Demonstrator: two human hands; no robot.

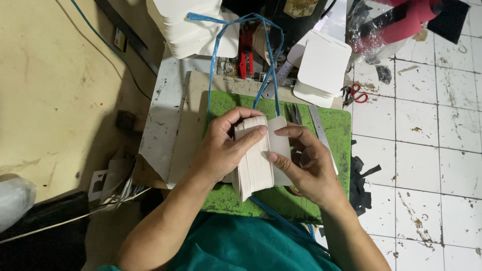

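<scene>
Cream card pieces form a thick stack, gripped on edge by the left hand, thumb over its top. Closed on the other side, the right hand pinches the outermost card. Beneath lies a green cutting mat, crossed by blue plastic strapping. Farther off sit white card stacks and red-handled scissors.

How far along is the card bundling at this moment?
Looks done: loose white card stacks wait at the bench's far edge. In hand: the left hand and right hand squeeze a card stack on edge over the green mat. Left: the blue strap hangs loose, apparently untied.
</scene>
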